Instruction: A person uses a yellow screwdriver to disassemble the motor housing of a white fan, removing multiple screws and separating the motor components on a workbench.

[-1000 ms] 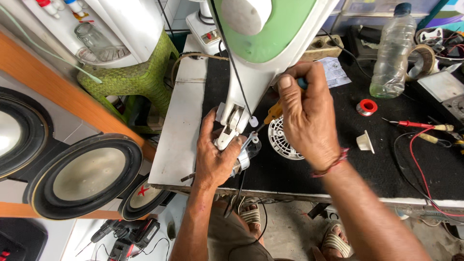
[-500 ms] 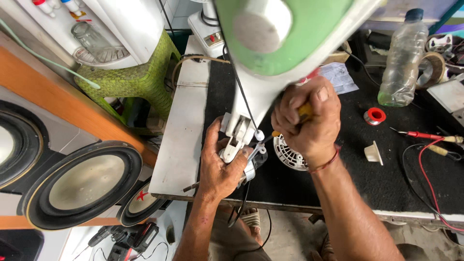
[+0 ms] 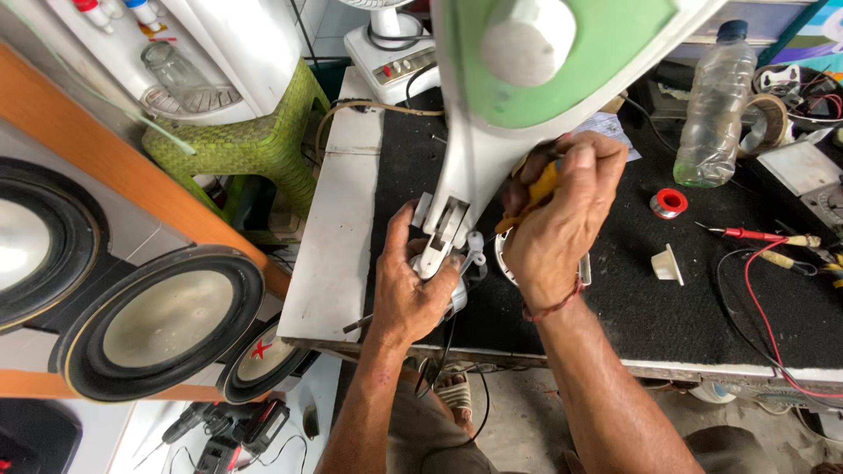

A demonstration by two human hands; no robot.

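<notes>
A white and green fan body (image 3: 544, 79) stands tilted on the black bench mat (image 3: 702, 307). My left hand (image 3: 417, 290) grips its white lower end with the small bracket, near the bench's front edge. My right hand (image 3: 558, 224) is closed around a yellow-handled screwdriver (image 3: 537, 189) and presses it against the body's side. A white round grille part (image 3: 505, 259) lies under my right hand, mostly hidden.
A clear plastic bottle (image 3: 716, 105), a red tape roll (image 3: 667, 204), a white plastic piece (image 3: 667, 263) and red test probes (image 3: 755, 235) lie on the mat to the right. Large speakers (image 3: 167, 320) and a green stool (image 3: 255, 145) stand left.
My right hand with the screwdriver has shifted slightly right and up along the fan body. The fan body has tilted closer to the camera. My left hand keeps its grip.
</notes>
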